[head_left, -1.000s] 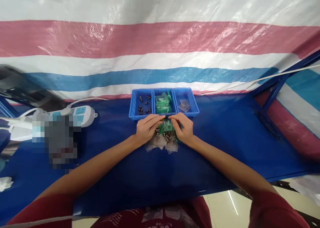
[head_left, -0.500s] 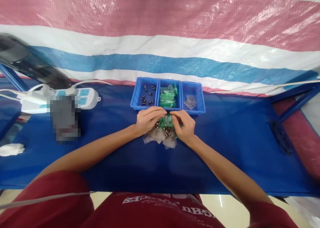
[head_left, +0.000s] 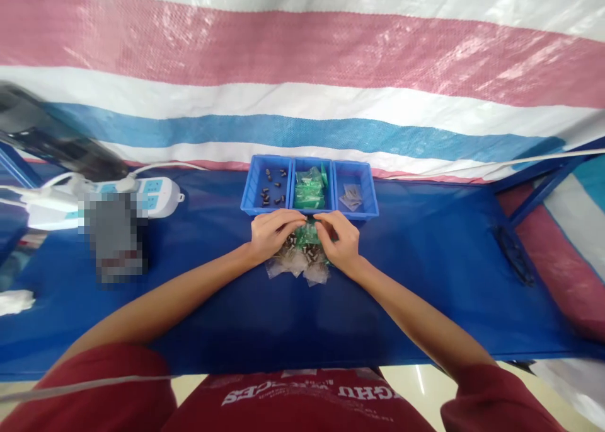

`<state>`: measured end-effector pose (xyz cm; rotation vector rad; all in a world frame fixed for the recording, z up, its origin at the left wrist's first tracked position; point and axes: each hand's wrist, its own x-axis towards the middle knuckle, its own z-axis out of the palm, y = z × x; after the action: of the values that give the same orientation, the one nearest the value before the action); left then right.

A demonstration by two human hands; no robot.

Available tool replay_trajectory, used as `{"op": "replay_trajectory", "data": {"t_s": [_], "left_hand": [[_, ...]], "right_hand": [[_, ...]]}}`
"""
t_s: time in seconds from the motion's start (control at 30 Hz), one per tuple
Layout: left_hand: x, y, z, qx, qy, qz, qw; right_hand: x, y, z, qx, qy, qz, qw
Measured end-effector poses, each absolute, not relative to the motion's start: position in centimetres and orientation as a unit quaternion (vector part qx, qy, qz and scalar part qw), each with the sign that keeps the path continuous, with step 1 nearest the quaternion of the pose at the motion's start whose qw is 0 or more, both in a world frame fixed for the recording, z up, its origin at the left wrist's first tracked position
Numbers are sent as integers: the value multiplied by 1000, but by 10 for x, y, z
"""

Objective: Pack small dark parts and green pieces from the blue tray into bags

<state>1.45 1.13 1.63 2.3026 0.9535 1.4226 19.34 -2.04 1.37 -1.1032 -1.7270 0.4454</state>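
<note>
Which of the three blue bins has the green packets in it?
The middle bin, filled with green packets. The left bin holds small dark parts and the right bin a few clear bags.

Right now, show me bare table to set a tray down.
Bare cloth: from the right hand out to the black object; from the left hand toward the power strip. Crowded: the bag pile between both hands, below the bins.

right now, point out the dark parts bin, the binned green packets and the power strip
dark parts bin (head_left: 255, 209), head view, front wall
binned green packets (head_left: 309, 193), head view, stack's middle
power strip (head_left: 163, 198), head view, white body
</note>
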Motion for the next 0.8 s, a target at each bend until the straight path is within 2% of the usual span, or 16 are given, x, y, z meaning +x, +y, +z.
{"op": "replay_trajectory", "data": {"t_s": [0.33,0.5,0.7,0.8], "left_hand": [[15,12,24,785,337,503,130],[15,-1,29,804,316,479,158],[13,-8,29,785,363,484,136],[11,-1,30,767,382,497,138]], "right_hand": [[191,-18,29,-477,-691,136,526],[193,-24,39,-472,-694,148,523],[188,-20,35,-500,-638,166,562],[183,-9,36,-499,-651,186,541]]}}
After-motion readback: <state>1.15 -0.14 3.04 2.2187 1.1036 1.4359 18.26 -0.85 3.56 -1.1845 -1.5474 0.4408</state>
